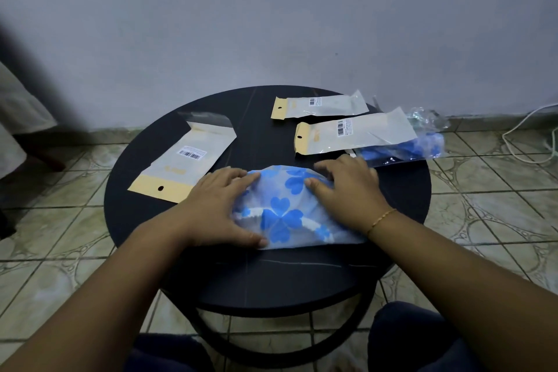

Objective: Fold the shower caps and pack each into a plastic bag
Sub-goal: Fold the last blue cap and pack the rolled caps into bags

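A white shower cap printed with blue clover shapes lies flattened on the round black table. My left hand rests on its left edge with the fingers laid flat and the thumb along the near hem. My right hand presses its right side, fingers slightly bent over the cloth. Three plastic bags with tan header cards lie on the table: one at the left, one at the back, one at the right. A packed blue cap in clear plastic lies beyond the right bag.
The table stands close to a pale wall, on a tiled floor. A white cable trails on the floor at the far right. My knees in dark trousers are under the table's near edge.
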